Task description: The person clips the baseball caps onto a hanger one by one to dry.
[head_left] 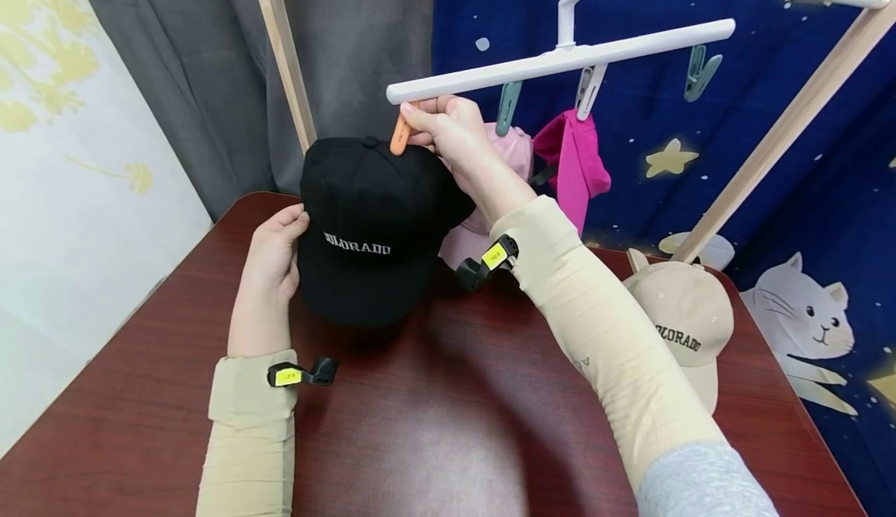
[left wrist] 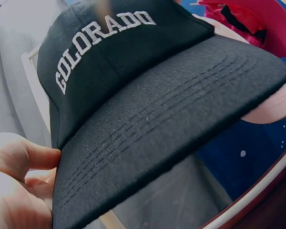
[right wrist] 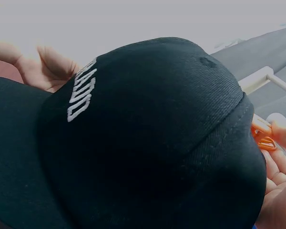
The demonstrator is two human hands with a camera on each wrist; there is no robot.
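A black cap with COLORADO lettering hangs below the left end of a white hanger, its brim pointing down. My left hand pinches the cap's left edge, thumb on the near side. An orange clothespin lies over the top of the crown, and my right hand pinches its upper end between thumb and fingers. In the right wrist view the clothespin shows at the cap's edge, partly hidden behind the fabric.
Green and white clips hold a pink cap and a magenta hat on the same hanger. Another green clip dangles at its right end. A beige cap sits on the table by a wooden post.
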